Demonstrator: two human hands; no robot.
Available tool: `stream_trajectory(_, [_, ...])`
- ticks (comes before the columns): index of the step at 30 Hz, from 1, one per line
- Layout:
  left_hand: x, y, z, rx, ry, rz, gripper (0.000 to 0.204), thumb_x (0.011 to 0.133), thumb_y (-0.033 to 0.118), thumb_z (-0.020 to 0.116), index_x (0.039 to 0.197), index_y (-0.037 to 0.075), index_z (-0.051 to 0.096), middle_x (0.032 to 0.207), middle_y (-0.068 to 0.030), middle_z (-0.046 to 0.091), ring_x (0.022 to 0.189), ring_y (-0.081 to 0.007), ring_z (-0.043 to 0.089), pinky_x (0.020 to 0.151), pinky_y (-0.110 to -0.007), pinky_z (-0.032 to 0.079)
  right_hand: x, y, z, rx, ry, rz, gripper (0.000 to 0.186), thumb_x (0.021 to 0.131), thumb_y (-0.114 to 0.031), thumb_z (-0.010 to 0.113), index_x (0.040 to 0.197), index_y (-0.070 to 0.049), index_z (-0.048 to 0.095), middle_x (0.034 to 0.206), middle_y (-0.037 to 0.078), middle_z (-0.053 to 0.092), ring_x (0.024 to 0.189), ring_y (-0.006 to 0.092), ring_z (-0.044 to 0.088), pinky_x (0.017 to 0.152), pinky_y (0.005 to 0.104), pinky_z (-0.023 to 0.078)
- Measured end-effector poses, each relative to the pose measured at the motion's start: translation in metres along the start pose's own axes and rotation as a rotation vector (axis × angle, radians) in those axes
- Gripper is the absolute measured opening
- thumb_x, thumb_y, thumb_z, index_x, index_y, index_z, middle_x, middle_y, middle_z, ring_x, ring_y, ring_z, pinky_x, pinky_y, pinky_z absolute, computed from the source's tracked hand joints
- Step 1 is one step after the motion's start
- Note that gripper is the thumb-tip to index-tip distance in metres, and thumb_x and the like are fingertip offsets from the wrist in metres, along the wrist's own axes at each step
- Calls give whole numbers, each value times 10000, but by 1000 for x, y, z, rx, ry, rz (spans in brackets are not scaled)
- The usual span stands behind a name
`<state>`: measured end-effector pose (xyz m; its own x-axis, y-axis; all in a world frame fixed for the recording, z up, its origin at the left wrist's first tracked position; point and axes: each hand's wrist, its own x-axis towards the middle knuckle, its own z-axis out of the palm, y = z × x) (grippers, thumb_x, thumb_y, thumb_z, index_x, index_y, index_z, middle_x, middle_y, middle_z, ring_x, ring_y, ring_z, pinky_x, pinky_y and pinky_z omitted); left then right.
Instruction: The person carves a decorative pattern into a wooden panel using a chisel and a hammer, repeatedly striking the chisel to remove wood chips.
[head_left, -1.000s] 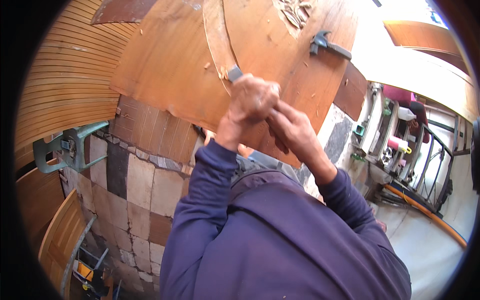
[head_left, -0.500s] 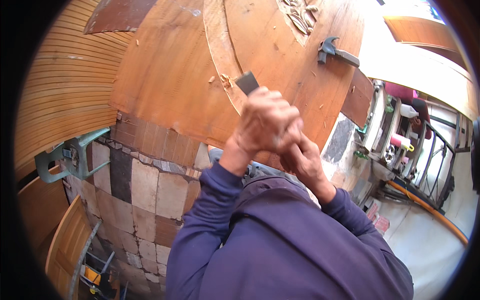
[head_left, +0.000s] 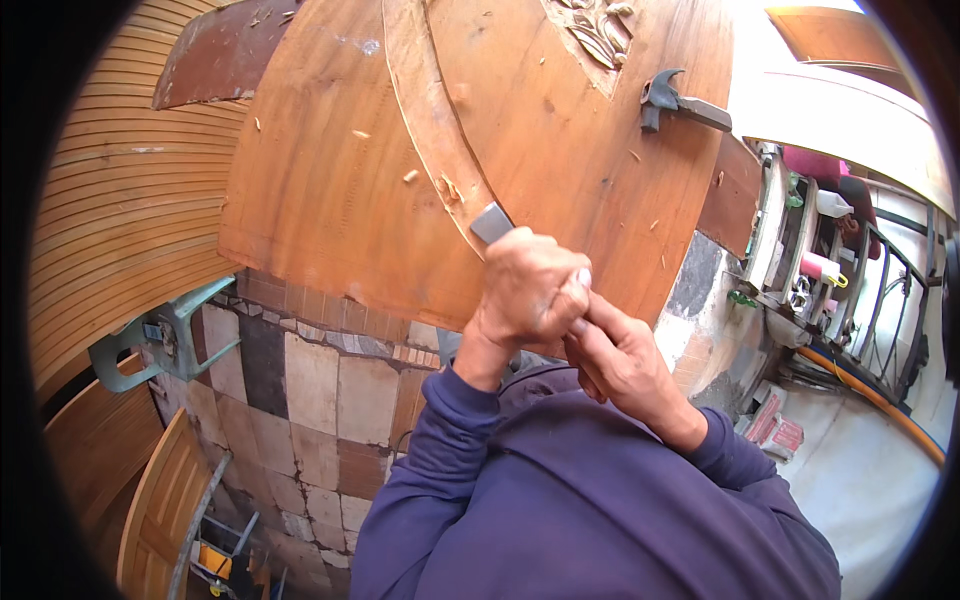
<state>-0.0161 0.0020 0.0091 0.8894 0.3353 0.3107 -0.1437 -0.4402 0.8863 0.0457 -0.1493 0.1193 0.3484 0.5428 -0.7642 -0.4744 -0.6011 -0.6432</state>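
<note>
A chisel with a flat, wide steel blade (head_left: 490, 222) lies slanted over a pale curved band (head_left: 425, 100) cut into a large wooden panel (head_left: 320, 170). My left hand (head_left: 530, 290) is closed in a fist around the chisel, just behind the blade. Behind it, my right hand (head_left: 625, 355) has its fingers bent around the rear end of the chisel; the handle is hidden by both hands. Curled wood shavings (head_left: 450, 188) sit on the band just beyond the blade. To the far right on the panel rests a claw hammer (head_left: 662, 98).
A carved leaf relief (head_left: 592, 35) is at the panel's far side. On the left are a slatted wooden surface (head_left: 140, 170) and a green plastic stool (head_left: 175, 330) on the tiled floor (head_left: 310, 385). Cluttered shelves (head_left: 780, 230) stand right, near an orange hose (head_left: 880, 385).
Both hands and the chisel have come nearer to me along the band, and the blade now sits lower over it. The view has shifted slightly.
</note>
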Motion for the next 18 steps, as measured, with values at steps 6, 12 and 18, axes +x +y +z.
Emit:
stream_trajectory(6, [11,-15,-9,24,-16,-33,290,886,302,578,639,153,606,582,-83,585,573,-303,586,625,-447,427,7,2,0,-4,-3,-49,424,1141,-151,553,1552,-45,572,825,-37,591,681,39,490,580,239,419])
stream_trajectory(12, [3,-2,1,28,-7,6,299,874,301,582,614,156,549,577,-88,566,556,-308,578,607,-445,428,-2,3,-5,-13,16,-1,406,1128,-106,561,1523,-12,580,917,4,643,776,46,540,600,258,461])
stream_trajectory(18, [7,-2,-5,17,4,-32,254,861,299,596,656,149,590,579,-62,573,562,-307,559,611,-437,415,13,-3,-4,-61,10,-33,394,1113,-88,582,1497,2,597,909,17,653,765,93,583,654,282,512])
